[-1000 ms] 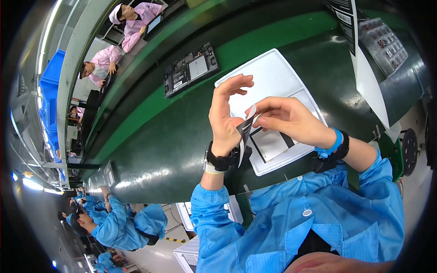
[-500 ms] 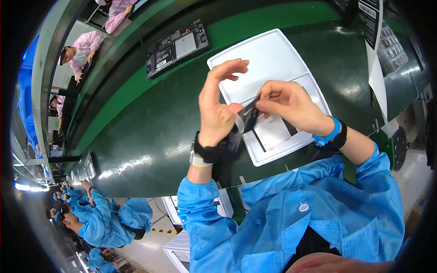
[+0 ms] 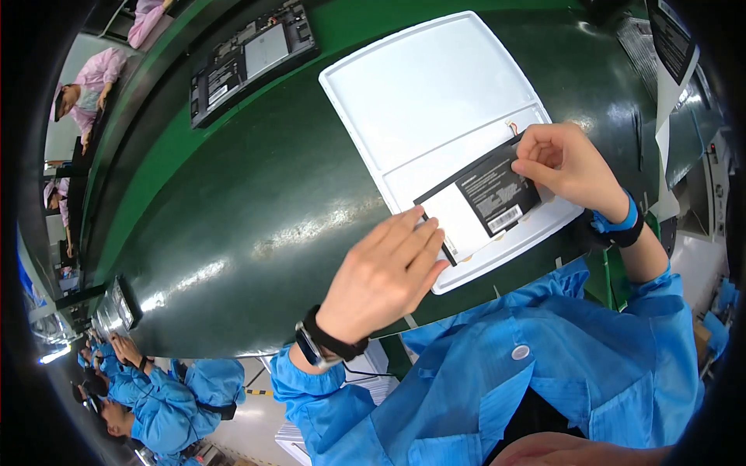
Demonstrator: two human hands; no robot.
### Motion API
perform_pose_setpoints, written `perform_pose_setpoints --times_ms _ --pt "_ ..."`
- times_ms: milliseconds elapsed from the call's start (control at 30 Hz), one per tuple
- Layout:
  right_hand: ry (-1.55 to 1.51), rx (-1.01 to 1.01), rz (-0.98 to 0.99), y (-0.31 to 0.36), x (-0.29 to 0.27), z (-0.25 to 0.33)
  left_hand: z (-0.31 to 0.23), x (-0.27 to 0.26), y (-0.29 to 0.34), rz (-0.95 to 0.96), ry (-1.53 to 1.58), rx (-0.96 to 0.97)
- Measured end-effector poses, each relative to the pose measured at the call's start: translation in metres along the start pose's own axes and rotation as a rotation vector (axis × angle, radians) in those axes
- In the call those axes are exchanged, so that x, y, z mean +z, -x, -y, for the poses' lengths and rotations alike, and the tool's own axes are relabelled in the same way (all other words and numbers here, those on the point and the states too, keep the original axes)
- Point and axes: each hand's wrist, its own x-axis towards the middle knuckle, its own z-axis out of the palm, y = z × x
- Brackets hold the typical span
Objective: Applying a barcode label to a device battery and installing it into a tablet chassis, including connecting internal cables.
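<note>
Flat rectangular pack [image 3: 475, 204], black-labelled (partly white), slanted, on white tray [image 3: 435, 85]

Glossy green workbench [image 3: 233, 198], pale floor [image 3: 258, 423] below, bright lamp [image 3: 55, 355] at far left.

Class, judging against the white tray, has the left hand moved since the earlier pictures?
Yes. The left hand has shifted toward the wearer's body, down to the near left corner of the white tray.

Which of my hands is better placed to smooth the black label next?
Probably your right hand: it's at the black label, while your left hand is at the left end of the flat pack.
</note>
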Motion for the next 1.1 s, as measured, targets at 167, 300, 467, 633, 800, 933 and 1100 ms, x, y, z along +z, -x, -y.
perform_pose_setpoints --times_ms 167,300,467,633,800,933,1100 --pt "0.338 -0.233 -0.215 0.009 -0.005 0.003 -0.006 0.004 0.0 0.037 -0.113 0.009" --pt "-0.157 -0.072 -0.058 0.016 -0.004 0.02 -0.005 0.009 0.001 0.016 -0.11 0.04" --pt "-0.049 -0.07 -0.001 -0.004 0.025 0.003 -0.002 0.008 -0.004 0.023 -0.098 0.029" --pt "0.024 -0.027 -0.009 -0.008 0.034 -0.001 0.002 0.006 -0.008 0.005 -0.102 -0.007" --pt "0.012 -0.014 -0.004 -0.008 0.036 -0.001 0.004 0.007 -0.008 -0.003 -0.087 -0.028" --pt "0.049 -0.049 -0.024 -0.01 0.038 -0.007 0.005 0.007 -0.009 0.003 -0.078 -0.037" --pt "0.085 -0.055 -0.026 -0.011 0.036 -0.006 0.006 0.006 -0.012 0.006 -0.073 -0.039"
